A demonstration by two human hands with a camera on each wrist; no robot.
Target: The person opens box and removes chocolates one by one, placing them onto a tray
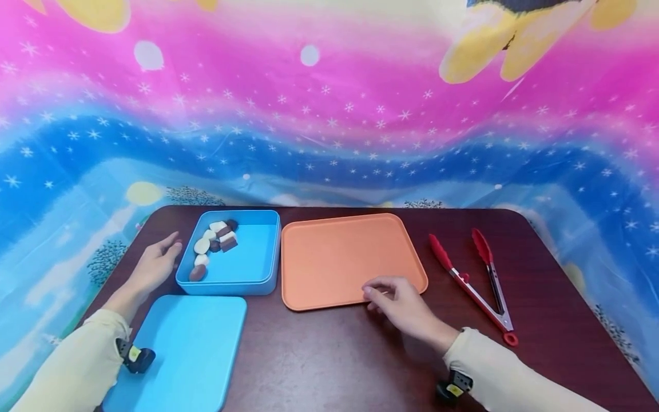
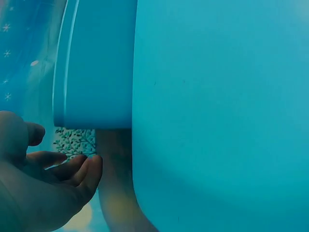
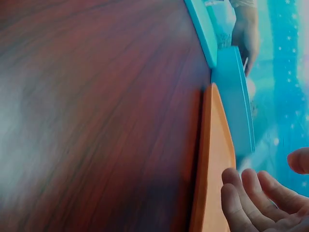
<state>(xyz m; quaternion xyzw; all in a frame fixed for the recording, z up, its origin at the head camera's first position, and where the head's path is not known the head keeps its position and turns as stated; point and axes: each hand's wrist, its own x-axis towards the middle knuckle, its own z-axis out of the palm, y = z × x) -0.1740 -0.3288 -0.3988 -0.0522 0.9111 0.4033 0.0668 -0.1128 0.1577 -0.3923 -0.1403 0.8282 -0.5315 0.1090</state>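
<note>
My left hand (image 1: 156,261) is beside the left wall of a blue box (image 1: 265,286), its fingers loosely bent and nothing in them. Inside the box, several small brown and white pieces (image 1: 202,246) lie along the left side; some are rounded, some blocky. My right hand (image 1: 404,304) hovers at the front right edge of an orange tray (image 1: 350,257), palm side partly hidden in the head view. In the right wrist view its fingers (image 3: 263,193) are relaxed, with the thumb apart and no object between them. Whether it touches the tray rim I cannot tell.
In front of the box lies a flat blue lid (image 1: 190,349), partly under my left forearm. Red-tipped tongs (image 1: 479,292) rest spread at the right of the tray. The dark wooden table (image 1: 309,355) is backed by a patterned cloth (image 1: 329,131).
</note>
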